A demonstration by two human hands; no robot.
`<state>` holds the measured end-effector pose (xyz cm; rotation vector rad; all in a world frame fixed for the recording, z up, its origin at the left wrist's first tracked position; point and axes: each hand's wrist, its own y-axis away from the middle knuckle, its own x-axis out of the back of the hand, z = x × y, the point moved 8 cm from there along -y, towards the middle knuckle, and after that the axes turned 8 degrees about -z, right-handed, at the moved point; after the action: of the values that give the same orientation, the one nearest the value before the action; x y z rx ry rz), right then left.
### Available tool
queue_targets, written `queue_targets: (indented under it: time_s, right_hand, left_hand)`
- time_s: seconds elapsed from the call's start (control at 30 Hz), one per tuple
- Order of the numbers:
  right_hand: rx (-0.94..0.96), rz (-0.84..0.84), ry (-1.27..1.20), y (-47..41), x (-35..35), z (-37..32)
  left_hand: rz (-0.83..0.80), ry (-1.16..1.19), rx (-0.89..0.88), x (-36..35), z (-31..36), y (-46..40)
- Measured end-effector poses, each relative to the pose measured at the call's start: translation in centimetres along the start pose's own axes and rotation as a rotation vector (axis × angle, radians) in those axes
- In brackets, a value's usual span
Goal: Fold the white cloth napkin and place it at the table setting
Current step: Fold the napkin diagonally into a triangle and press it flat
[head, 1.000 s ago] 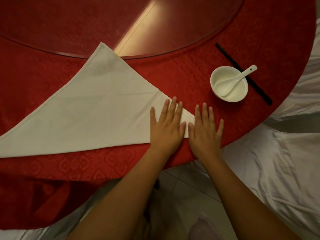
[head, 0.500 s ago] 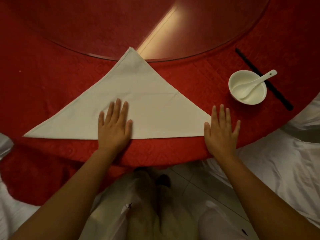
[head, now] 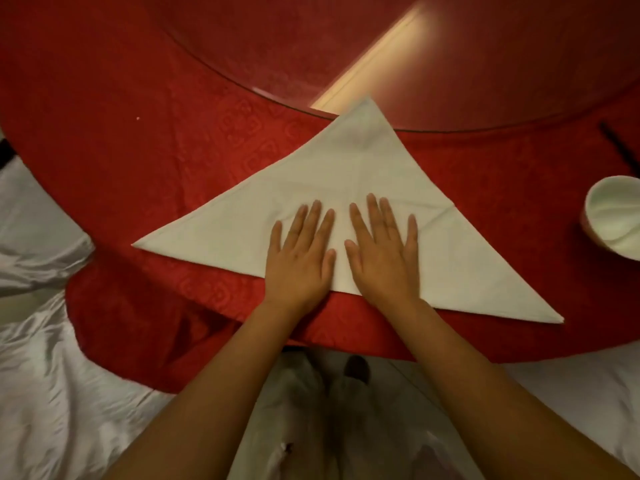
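The white cloth napkin lies folded into a triangle on the red tablecloth, its long edge toward me and its tip reaching the glass turntable. My left hand and my right hand press flat on it side by side, fingers straight, near the middle of the long edge. At the right edge of the view sits a white bowl, partly cut off.
The round glass turntable covers the table's middle. A black chopstick lies behind the bowl at far right. White satin chair covers flank me on both sides below the table edge.
My hands were apart, the right one off the napkin's right corner; both have come together at the middle of the long edge. The view has swung left, pushing the bowl to the frame's edge.
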<state>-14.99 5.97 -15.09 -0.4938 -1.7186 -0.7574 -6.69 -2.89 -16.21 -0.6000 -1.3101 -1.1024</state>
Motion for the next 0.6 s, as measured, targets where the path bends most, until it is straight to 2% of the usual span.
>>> queue_targets:
  time_s: [0.6]
  right_hand:
    - [-0.019,-0.053,0.055,-0.4,-0.8,0.2]
  left_hand:
    - [-0.055,-0.08,0.046,4.1,-18.8,1.9]
